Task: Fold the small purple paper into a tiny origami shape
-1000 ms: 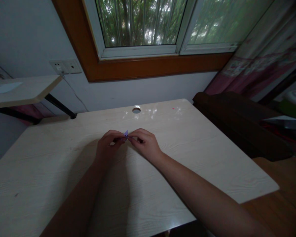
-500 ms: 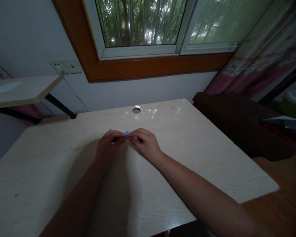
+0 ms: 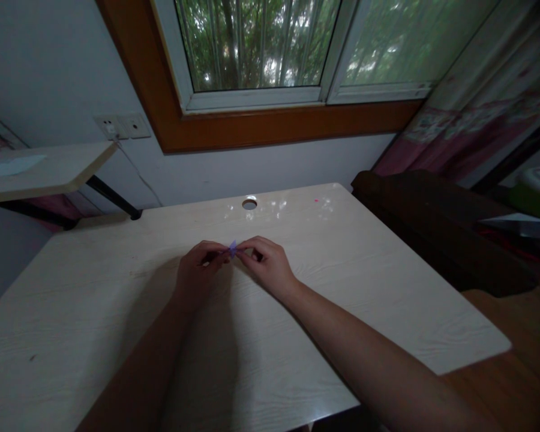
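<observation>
A small purple piece of folded paper (image 3: 233,248) is pinched between my two hands above the desk (image 3: 364,288). My left hand (image 3: 202,264) grips its left side between thumb and fingers. On the right side, the thumb and fingers of my right hand (image 3: 267,261) are closed on it too. The fingertips of both hands nearly meet and cover much of the paper, so its full shape is hidden. A pointed bit sticks up between them.
A round cable hole (image 3: 249,204) and a tiny pink spot (image 3: 316,200) are near the desk's back edge. A raised shelf (image 3: 49,174) on black legs stands at the left. Dark wooden furniture (image 3: 423,228) adjoins the right side. A window is behind.
Both hands keep their pinch in nearly the same place. The purple paper between the fingertips shows a slightly different, more spread shape. The whole view has shifted a little.
</observation>
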`<state>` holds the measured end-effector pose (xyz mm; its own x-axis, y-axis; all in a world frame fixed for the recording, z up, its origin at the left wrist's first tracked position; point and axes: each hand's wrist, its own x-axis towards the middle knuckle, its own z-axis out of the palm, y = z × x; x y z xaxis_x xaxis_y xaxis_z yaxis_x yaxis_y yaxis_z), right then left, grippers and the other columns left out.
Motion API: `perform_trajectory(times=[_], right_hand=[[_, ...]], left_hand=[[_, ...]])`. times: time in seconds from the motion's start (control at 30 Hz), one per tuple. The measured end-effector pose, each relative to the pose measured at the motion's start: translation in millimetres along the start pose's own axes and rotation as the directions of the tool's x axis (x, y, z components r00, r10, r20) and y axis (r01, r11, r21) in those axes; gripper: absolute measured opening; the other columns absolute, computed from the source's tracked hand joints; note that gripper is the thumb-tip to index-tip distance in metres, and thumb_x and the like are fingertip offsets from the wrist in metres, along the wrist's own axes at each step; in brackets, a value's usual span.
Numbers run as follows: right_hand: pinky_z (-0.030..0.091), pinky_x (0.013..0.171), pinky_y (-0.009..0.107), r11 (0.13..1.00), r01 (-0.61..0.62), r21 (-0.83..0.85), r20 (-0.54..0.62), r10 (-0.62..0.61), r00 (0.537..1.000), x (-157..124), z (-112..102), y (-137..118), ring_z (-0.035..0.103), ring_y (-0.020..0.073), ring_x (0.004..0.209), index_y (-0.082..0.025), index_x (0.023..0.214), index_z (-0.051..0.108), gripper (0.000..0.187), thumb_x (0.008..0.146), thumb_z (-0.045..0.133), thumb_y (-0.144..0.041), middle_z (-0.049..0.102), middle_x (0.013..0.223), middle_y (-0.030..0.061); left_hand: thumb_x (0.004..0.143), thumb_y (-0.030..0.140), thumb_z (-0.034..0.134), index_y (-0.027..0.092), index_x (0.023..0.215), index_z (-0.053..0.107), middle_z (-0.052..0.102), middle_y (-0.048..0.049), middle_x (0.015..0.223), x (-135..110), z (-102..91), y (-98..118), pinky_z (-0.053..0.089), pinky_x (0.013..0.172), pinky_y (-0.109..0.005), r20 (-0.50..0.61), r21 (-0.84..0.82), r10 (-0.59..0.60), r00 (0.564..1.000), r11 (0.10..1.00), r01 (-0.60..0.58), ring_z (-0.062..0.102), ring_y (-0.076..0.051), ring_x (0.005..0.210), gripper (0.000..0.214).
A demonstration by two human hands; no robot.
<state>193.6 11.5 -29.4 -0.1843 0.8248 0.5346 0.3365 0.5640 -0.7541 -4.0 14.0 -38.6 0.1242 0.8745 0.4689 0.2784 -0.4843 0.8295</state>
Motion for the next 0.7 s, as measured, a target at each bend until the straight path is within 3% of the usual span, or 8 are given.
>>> perform_trajectory(times=[0.37,0.53,0.7], right_hand=[[0.043,0.061,0.025,0.986,-0.133,0.103,-0.084,0.142,0.986,-0.3,3.4,5.1,0.053,0.0118,0.060,-0.021,0.092,0.075,0.015,0.086,0.069,-0.034,0.069,0.078,0.0026],[0.042,0.051,0.024,0.896,-0.270,0.353,0.007,0.286,0.958,1.5,4.2,7.4,0.054,0.0096,0.052,-0.020,0.095,0.073,0.022,0.088,0.065,-0.039,0.068,0.079,0.0024],[0.043,0.050,0.023,0.880,-0.260,0.399,0.064,0.256,0.965,2.2,2.6,3.9,0.054,0.0074,0.052,-0.021,0.095,0.074,0.021,0.089,0.065,-0.038,0.066,0.086,0.0027]], left_hand=[[0.085,0.029,0.071,0.021,0.094,0.069,0.068,-0.0035,0.089,3.2,-0.8,1.9,0.056,0.062,-0.023,-0.004,0.025,0.035,0.999,0.999,-0.035,0.068,-0.013,0.071,0.012],[0.085,0.029,0.070,0.021,0.094,0.069,0.067,-0.0036,0.091,4.7,-2.0,2.6,0.056,0.061,-0.022,-0.008,0.055,0.050,0.999,0.997,-0.050,0.067,-0.012,0.071,0.012],[0.087,0.029,0.068,0.022,0.097,0.069,0.066,-0.0035,0.091,3.0,-1.4,-2.7,0.056,0.062,-0.022,-0.012,0.032,0.048,0.999,0.998,-0.048,0.068,-0.012,0.070,0.013]])
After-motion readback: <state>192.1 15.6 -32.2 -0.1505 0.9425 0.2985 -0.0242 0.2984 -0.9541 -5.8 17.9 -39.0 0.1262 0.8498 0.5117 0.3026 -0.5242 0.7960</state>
